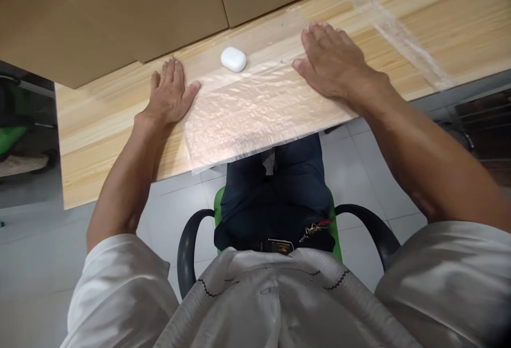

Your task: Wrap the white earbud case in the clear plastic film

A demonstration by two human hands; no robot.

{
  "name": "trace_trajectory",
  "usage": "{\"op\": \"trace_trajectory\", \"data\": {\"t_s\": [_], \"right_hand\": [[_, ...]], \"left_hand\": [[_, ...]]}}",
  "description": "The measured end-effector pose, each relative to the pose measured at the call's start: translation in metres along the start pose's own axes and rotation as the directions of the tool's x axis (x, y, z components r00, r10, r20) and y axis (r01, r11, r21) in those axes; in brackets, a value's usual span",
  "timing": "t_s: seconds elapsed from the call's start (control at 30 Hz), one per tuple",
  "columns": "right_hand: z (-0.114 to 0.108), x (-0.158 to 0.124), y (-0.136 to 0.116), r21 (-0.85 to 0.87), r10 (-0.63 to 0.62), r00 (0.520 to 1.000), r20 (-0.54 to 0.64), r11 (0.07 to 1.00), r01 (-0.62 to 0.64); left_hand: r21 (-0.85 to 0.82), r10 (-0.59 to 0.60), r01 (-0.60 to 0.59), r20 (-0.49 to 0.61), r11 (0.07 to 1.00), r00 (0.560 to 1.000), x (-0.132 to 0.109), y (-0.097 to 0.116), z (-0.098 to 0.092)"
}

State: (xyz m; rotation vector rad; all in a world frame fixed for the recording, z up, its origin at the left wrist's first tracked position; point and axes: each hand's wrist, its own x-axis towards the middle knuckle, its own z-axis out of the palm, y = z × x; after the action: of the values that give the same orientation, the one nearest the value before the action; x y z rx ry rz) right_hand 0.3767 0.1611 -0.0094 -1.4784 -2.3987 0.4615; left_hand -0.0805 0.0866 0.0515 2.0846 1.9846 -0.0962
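Left hand (170,91) flat, thumb wide, at the left edge of the sheet (239,116). The case (233,59) lies between the 2 hands, with room either side. Right hand (332,60) flat, thumb wide; strip (400,35) beyond it.

Left hand (170,92): palm down, spread flat, fingers pointing forward, thumb stretched inward.
Right hand (329,58): palm down too, fingers angled forward and leftward, thumb out toward the left.
Gap between hands: wide — the two sit well apart, the right a little higher in view.
Left forearm (123,177): bare, reaching forward and slightly inward.
Right forearm (423,146): bare, slanting inward more strongly — wrist (365,90) nearly in line with it.
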Motion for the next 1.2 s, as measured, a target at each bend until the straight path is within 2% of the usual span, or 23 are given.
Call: {"op": "trace_trajectory", "data": {"t_s": [0.13, 0.23, 0.37, 0.47, 0.53, 0.63, 0.77, 0.83, 0.9, 1.03, 1.1, 1.2], "right_hand": [[0.005, 0.013, 0.013, 0.057, -0.015, 0.997, -0.074, 0.998, 0.019], [0.002, 0.012, 0.004, 0.07, -0.018, 0.997, -0.072, 0.997, 0.023], [0.004, -0.008, -0.037, 0.119, -0.083, 0.994, -0.065, 0.989, 0.09], [0.01, -0.025, -0.07, 0.135, -0.124, 0.992, 0.0, 0.983, 0.123], [0.014, -0.034, -0.081, 0.105, -0.14, 0.989, 0.04, 0.985, 0.135], [0.02, -0.043, -0.077, 0.058, -0.128, 0.991, 0.031, 0.99, 0.126], [0.023, -0.046, -0.049, 0.004, -0.075, 0.996, -0.054, 0.997, 0.075], [0.019, -0.045, -0.036, -0.014, -0.056, 0.996, -0.062, 0.998, 0.055], [0.011, -0.044, -0.032, -0.046, -0.009, 1.0, -0.022, 0.999, 0.008], [-0.001, -0.048, -0.05, -0.111, 0.157, 0.987, 0.033, 0.982, -0.153], [0.006, -0.053, -0.067, -0.081, 0.107, 0.994, -0.014, 0.991, -0.108], [0.031, -0.065, -0.092, -0.027, -0.112, 0.993, -0.04, 0.993, 0.111]], "left_hand": [[-0.03, -0.019, 0.019, -0.019, 0.999, 1.0, 0.011, -0.003, -0.001], [-0.047, 0.024, -0.026, -0.038, 0.999, 0.999, 0.009, -0.004, -0.005], [-0.043, 0.066, -0.07, -0.095, 0.997, 0.993, -0.019, 0.013, -0.006], [-0.049, 0.092, -0.098, -0.1, 0.994, 0.991, -0.05, 0.033, 0.004], [-0.05, 0.108, -0.111, -0.063, 0.993, 0.992, -0.066, 0.043, 0.014], [-0.062, 0.137, -0.139, -0.022, 0.988, 0.99, -0.075, 0.041, 0.032], [-0.064, 0.178, -0.183, -0.078, 0.981, 0.981, -0.069, 0.021, 0.047], [-0.054, 0.186, -0.192, -0.1, 0.98, 0.977, -0.067, 0.013, 0.049], [-0.031, 0.174, -0.178, -0.105, 0.984, 0.979, -0.068, 0.01, 0.046], [0.048, 0.119, -0.114, -0.111, 0.992, 0.987, -0.084, 0.02, 0.037], [0.085, 0.137, -0.126, -0.14, 0.988, 0.981, -0.095, 0.029, 0.038], [0.112, 0.238, -0.223, -0.143, 0.968, 0.961, -0.109, 0.045, 0.048]]}}
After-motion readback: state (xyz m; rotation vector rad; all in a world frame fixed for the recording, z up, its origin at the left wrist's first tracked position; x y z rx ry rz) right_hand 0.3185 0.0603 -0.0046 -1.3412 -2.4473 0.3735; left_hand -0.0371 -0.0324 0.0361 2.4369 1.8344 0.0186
